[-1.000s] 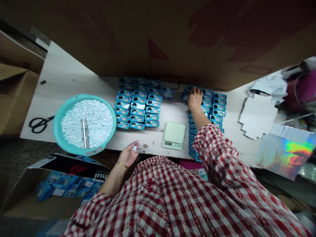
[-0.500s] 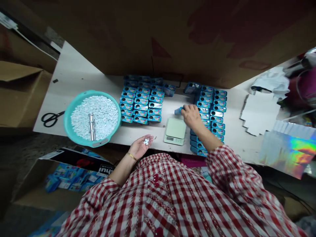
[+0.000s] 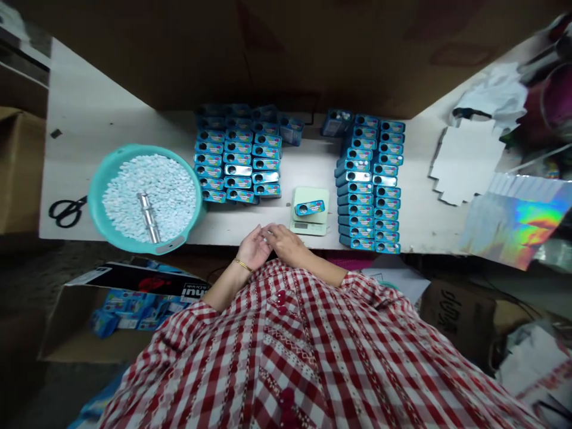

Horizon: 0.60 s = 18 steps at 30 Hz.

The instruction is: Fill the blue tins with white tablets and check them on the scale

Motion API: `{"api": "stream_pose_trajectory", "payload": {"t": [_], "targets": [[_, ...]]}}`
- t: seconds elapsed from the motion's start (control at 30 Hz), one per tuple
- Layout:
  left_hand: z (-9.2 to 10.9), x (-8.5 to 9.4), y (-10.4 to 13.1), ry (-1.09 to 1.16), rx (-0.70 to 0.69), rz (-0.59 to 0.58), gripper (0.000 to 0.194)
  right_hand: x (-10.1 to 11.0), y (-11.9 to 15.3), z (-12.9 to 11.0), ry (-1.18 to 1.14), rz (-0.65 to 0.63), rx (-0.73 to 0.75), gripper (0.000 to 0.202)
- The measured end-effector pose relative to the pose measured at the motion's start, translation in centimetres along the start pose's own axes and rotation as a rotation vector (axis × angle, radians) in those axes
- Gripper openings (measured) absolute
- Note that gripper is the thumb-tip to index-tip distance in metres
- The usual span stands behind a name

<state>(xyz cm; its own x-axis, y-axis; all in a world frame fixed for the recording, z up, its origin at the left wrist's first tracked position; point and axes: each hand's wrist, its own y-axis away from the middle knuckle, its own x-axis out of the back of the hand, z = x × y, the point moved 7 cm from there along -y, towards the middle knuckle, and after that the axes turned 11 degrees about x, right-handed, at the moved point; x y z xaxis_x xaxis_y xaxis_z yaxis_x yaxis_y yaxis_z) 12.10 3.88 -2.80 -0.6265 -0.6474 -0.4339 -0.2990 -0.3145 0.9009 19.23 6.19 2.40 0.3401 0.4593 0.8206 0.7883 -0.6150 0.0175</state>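
Observation:
My left hand (image 3: pixel 254 248) is turned palm up and cupped low in front of the table edge, holding a few small white mints. Over that palm reach the bent fingers of my right hand (image 3: pixel 286 244), pressed together at the tips; what they pinch is hidden. A small blue tin (image 3: pixel 310 208) with a round dark opening lies on the pale green kitchen scale (image 3: pixel 316 227), just beyond my right hand. To the left, a turquoise basin (image 3: pixel 95 202) holds a heap of white mints (image 3: pixel 129 179), with a metal cylinder-shaped tool (image 3: pixel 148 217) lying on them.
Rows of blue tins stand at centre left (image 3: pixel 238 147) and right (image 3: pixel 361 198) of the scale. Black scissors (image 3: pixel 67 212) lie left of the basin. A large cardboard box (image 3: pixel 286 53) borders the back. White cut card (image 3: pixel 467 161) and shiny holographic sheets (image 3: pixel 513 220) lie right.
The tin my right hand held beside the rows now lies on the scale. My right hand has let go of it and moved left and toward me, onto my left palm.

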Motion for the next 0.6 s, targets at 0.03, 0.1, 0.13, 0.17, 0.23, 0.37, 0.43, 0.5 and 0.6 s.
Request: {"api": "stream_pose_trajectory", "payload": {"t": [0.03,0.1,0.13,0.17,0.23,0.37,0.43,0.5,0.6], "targets": [[-0.1,0.4,0.2,-0.003,-0.004,0.014,0.031,-0.7,-0.1,-0.4,-0.032,-0.009,0.005,0.032],[-0.4,1.3,0.5,-0.004,-0.020,0.037,0.029,-1.7,-0.1,-0.7,-0.070,-0.044,0.009,0.030],[-0.5,1.6,0.7,-0.001,-0.028,0.048,0.028,-2.0,-0.1,-0.7,-0.081,-0.060,0.014,0.029],[-0.6,1.9,0.9,0.005,-0.033,0.055,0.027,-2.2,0.0,-0.7,-0.091,-0.070,0.022,0.029],[-0.9,2.1,1.1,0.017,-0.034,0.052,0.026,-2.4,0.1,-0.7,-0.115,-0.072,0.044,0.031],[-1.5,1.4,1.4,-0.026,-0.020,0.002,0.027,-2.1,0.3,0.0,-0.250,-0.045,0.024,0.024],[-1.4,0.6,1.5,-0.063,-0.039,-0.029,0.027,-1.6,0.7,0.8,-0.325,-0.005,-0.030,0.024],[-1.3,-0.2,1.6,-0.109,-0.059,-0.051,0.026,-0.9,1.2,1.7,-0.374,0.044,-0.081,0.028],[-1.5,-1.3,1.7,-0.196,-0.047,-0.067,0.025,0.0,2.1,2.6,-0.418,0.112,-0.148,0.027]]}}
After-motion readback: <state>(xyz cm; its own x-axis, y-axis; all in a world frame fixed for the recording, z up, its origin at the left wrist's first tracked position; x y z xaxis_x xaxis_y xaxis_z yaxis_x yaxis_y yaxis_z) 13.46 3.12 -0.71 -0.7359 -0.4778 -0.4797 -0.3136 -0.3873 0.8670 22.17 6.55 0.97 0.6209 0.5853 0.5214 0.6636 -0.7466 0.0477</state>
